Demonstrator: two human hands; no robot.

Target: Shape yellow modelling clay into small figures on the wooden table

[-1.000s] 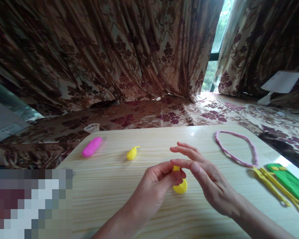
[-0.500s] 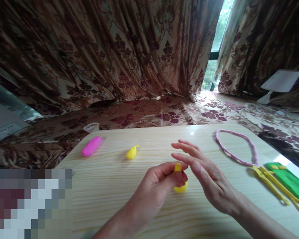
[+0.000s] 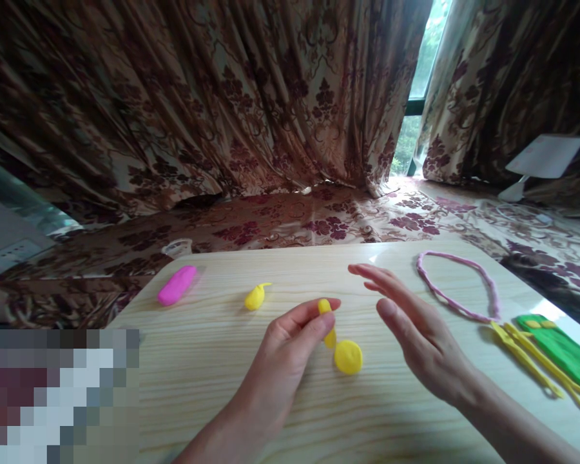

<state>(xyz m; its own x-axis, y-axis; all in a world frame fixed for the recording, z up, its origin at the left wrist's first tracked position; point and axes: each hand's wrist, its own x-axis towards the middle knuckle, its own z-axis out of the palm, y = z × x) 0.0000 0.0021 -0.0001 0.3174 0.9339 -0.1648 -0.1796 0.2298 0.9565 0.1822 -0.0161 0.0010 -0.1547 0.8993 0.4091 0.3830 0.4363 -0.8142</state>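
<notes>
My left hand [image 3: 290, 345] pinches a small strip of yellow modelling clay [image 3: 330, 337] between thumb and fingers; one end sticks up above the thumb and the other hangs below. Just right of it, a flattened yellow clay disc [image 3: 348, 357] lies on the table. My right hand [image 3: 413, 322] hovers over the table to the right of the disc, fingers stretched out and thumb apart, holding nothing. Farther back, a yellow clay lump [image 3: 255, 297] with a thin pulled tail rests on the wood.
A pink clay roll [image 3: 177, 285] lies at the table's back left. On the right are a twisted pink clay loop [image 3: 457, 259], yellow modelling tools [image 3: 526, 359] and a green clay slab [image 3: 560, 354] bearing small yellow pieces. The pale wooden table [image 3: 198, 380] ends before a patterned cloth-covered ledge [image 3: 290, 222].
My hands have moved apart: the left went left and slightly up with the yellow strip, the right drew a little rightward. The yellow disc, partly hidden before, now shows whole.
</notes>
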